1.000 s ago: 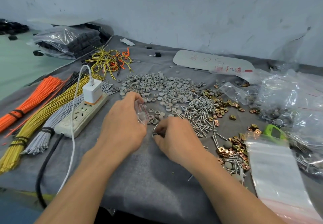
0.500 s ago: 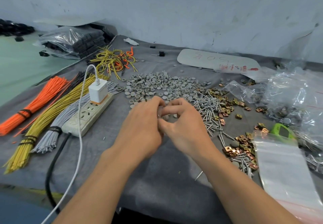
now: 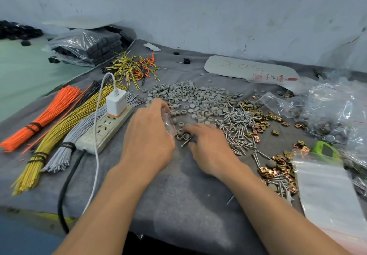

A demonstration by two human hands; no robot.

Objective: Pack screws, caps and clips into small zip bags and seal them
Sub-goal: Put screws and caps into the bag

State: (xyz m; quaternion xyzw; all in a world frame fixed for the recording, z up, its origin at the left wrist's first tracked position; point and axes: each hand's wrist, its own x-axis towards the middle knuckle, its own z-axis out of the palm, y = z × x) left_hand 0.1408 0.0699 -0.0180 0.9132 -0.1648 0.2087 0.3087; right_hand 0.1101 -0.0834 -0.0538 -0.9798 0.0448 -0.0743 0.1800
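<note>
The left grip (image 3: pixel 147 137), just left of the frame's centre, is grasping a small clear zip bag (image 3: pixel 168 122), thumb and fingers curling round it and holding it upright on its edge. Just right of it, the right grip (image 3: pixel 210 147) is lying knuckles up with its forefinger stretching to a few loose grey caps (image 3: pixel 183 133), while a single screw (image 3: pixel 186 142) is lying just beside the thumb; whether this grip is pinching anything cannot be told, since the fingertips are hiding under the hand. Above both, a wide pile of grey caps (image 3: pixel 198 99) is spreading across the middle of the worktop (image 3: pixel 178 195), which is wearing a grey cloth. A heap of screws (image 3: pixel 238 129) is touching that pile's right edge, and brass clips (image 3: pixel 262 118) are scattering further right. More clips and screws (image 3: pixel 278 172) are mixing at the lower right, beside a stack of empty zip bags (image 3: pixel 327 191). Crumpled clear bags (image 3: pixel 337 111) are filling the right edge. Left of the hands a power strip (image 3: pixel 107 128) is carrying a white charger (image 3: pixel 116 103), with orange (image 3: pixel 49 113), yellow (image 3: pixel 59 133) and grey wire bundles (image 3: pixel 83 131) lying alongside.
</note>
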